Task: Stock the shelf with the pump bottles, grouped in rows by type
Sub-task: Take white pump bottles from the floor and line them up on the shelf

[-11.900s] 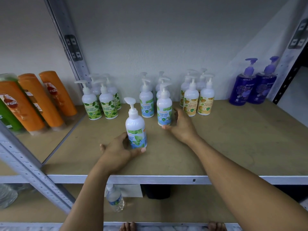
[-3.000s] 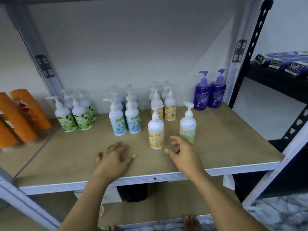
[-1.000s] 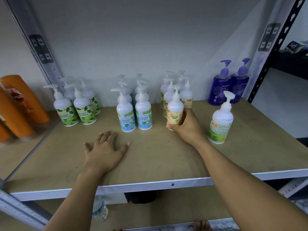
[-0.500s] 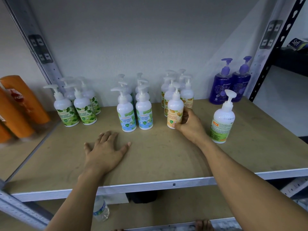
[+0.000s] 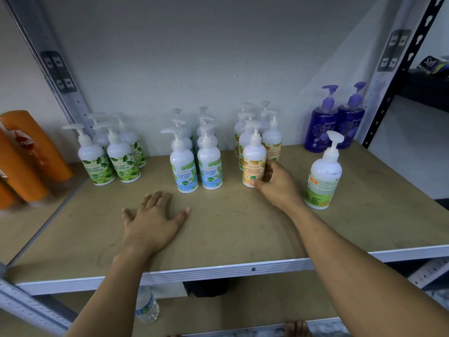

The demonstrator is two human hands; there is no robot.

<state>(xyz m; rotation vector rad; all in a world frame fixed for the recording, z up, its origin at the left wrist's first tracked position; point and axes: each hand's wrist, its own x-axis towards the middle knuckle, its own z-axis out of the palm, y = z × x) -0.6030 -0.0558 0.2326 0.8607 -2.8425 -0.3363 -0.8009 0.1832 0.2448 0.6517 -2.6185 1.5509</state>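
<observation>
A shop stockroom or store aisle — bolted metal shelf (image 5: 218,271) racking, hand-wash pump bottles (image 5: 184,166) in rows by type, orange shampoo bottles (image 5: 31,152) alongside.

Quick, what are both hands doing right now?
Left hand: open, resting flat on the shelf, holding nothing.
Right hand: fingers curled round the orange-label pump bottle, which stands on the shelf.
</observation>
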